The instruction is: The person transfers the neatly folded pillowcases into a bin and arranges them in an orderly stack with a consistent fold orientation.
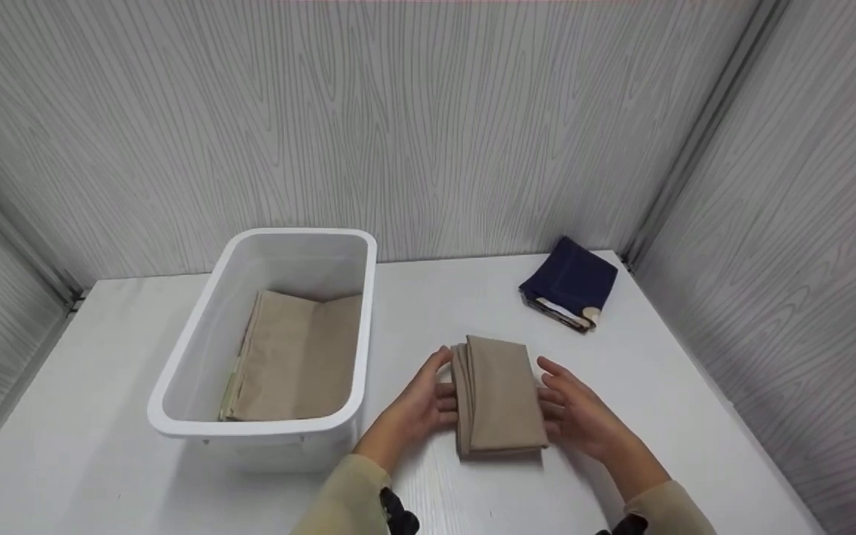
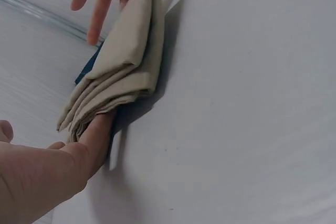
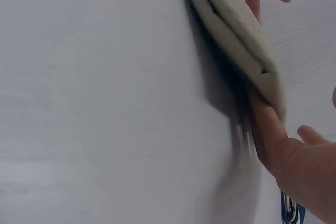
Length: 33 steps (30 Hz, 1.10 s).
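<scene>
A folded beige cloth [image 1: 504,397], several layers thick, lies between my two hands in the head view. My left hand [image 1: 420,397] is at its left side, and its fingers reach under the layered edge. On the other side, my right hand [image 1: 580,409] has its fingers beneath the cloth's right edge. Both thumbs stand away from the fabric. From the left wrist view, the cloth [image 2: 126,51] rests on extended fingers, with a shadow below it on the table. The right wrist view likewise has fingers [image 3: 268,121] under the cloth; their tips are hidden.
To the left stands a white plastic bin [image 1: 264,429] with folded beige fabric [image 1: 294,357] inside. A folded navy cloth [image 1: 573,275] with a patterned edge lies at the table's back right corner. Grey wood-grain panels [image 1: 398,126] enclose the white table [image 1: 443,297].
</scene>
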Available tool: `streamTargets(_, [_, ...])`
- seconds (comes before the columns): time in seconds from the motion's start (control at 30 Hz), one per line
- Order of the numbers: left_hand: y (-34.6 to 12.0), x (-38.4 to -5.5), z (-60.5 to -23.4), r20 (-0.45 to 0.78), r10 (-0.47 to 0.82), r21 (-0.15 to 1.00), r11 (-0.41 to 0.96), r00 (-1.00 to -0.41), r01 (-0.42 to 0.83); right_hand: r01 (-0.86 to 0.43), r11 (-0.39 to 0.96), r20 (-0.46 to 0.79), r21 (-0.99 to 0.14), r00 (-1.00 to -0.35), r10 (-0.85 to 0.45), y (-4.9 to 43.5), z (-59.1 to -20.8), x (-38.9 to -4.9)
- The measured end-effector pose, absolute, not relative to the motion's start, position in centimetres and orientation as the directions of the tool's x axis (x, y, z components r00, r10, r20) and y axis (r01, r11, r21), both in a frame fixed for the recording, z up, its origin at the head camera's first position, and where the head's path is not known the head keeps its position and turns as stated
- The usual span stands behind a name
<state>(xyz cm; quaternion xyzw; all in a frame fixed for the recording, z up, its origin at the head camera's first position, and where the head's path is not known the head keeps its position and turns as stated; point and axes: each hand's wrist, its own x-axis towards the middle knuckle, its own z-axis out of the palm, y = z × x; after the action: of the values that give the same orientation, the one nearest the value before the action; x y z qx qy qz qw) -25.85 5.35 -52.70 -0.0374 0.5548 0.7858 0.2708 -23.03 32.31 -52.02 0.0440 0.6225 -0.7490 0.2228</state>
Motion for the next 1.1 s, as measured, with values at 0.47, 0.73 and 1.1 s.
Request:
streamTargets(0.47, [6.3, -25.9, -52.3, -0.315, 0.399, 0.925, -0.073, -0.861, -0.372, 0.381, 0.076, -0.388, -0.922, -0.896, -0.218, 32.6, -52.0, -23.7])
streamTargets(0.73, [7.1, -25.9, -52.3, -0.226, 0.352, 0.974, 0.113, -0.908, -0.199, 0.340, 0.141, -0.365, -0.930, -0.903, -0.227, 32.4, -52.2, -23.9])
streamTargets(1.1, [6.9, -26.0, -52.0, -0.234, 0.317, 0.967, 0.176, -0.919, -0.186, 0.291, 0.143, -0.318, -0.946, -0.919, -0.233, 32.6, -52.6, -23.9])
